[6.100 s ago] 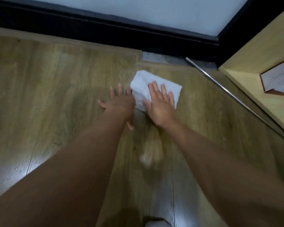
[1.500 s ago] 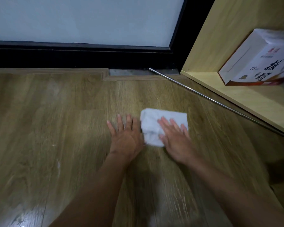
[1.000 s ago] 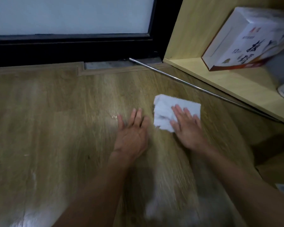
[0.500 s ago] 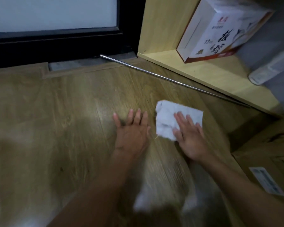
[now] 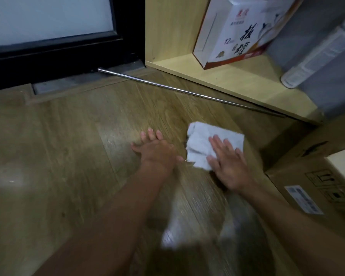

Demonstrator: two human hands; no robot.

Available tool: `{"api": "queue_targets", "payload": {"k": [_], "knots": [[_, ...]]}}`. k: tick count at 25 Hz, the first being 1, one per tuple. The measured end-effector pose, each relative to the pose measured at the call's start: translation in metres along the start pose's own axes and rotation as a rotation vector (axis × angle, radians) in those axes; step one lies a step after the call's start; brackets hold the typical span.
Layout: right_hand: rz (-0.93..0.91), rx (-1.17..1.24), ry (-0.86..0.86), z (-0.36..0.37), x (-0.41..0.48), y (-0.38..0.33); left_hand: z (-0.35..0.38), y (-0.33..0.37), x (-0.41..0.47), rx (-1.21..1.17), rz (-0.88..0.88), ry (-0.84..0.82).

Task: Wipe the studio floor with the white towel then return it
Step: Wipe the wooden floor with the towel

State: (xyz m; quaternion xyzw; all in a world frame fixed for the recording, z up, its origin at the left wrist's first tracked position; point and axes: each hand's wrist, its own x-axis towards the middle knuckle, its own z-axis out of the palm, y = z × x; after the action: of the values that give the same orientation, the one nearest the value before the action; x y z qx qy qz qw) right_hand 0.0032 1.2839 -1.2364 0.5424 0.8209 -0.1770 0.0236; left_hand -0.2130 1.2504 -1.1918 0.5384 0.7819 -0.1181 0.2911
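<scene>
White towel [image 5: 199,144] lies bunched on the wood-grain floor [image 5: 68,156], right of centre in the head view. Right hand [image 5: 229,168] is flat on the towel's near right part, fingers straight and slightly spread, pressing down; nothing gripped. Left hand [image 5: 157,152] is flat on bare floor just beside the towel's left edge, fingers straight, holding nothing (thumb very near the cloth; contact cannot be told). The hands are apart, with the towel's left portion between them.

Surroundings:
- Metal rod [image 5: 177,90] lies on the floor beyond the towel. It runs diagonally from the dark door frame [image 5: 58,56] toward the right, along the foot of a light wooden shelf unit [image 5: 237,80]. Rod and towel are apart.
- On the shelf's bottom board stands a white carton [image 5: 233,30] with a red lower edge and printed characters.
- Right of the carton, a pale ribbed cylinder [image 5: 311,60] sits at a slant against a grey surface.
- Cardboard box [image 5: 307,176] with a white label stands on the floor near the right hand, closing off that side.
- Frosted pane [image 5: 48,16] sits above the frame.
- Pale blurred shapes [image 5: 169,236] show low between the forearms; not identifiable.
</scene>
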Motion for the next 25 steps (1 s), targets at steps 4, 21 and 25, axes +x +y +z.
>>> {"api": "queue_targets", "payload": {"k": [4, 21, 25], "knots": [[0.274, 0.022, -0.051, -0.036, 0.067, 0.023, 0.003, -0.001, 0.007, -0.02, -0.045, 0.014], [0.282, 0.107, 0.104, -0.001, -0.013, -0.004, 0.008, 0.004, 0.029, -0.005, -0.138, -0.004], [0.08, -0.159, 0.098, 0.036, -0.096, -0.03, 0.007, 0.002, 0.018, 0.025, -0.099, 0.025]]}}
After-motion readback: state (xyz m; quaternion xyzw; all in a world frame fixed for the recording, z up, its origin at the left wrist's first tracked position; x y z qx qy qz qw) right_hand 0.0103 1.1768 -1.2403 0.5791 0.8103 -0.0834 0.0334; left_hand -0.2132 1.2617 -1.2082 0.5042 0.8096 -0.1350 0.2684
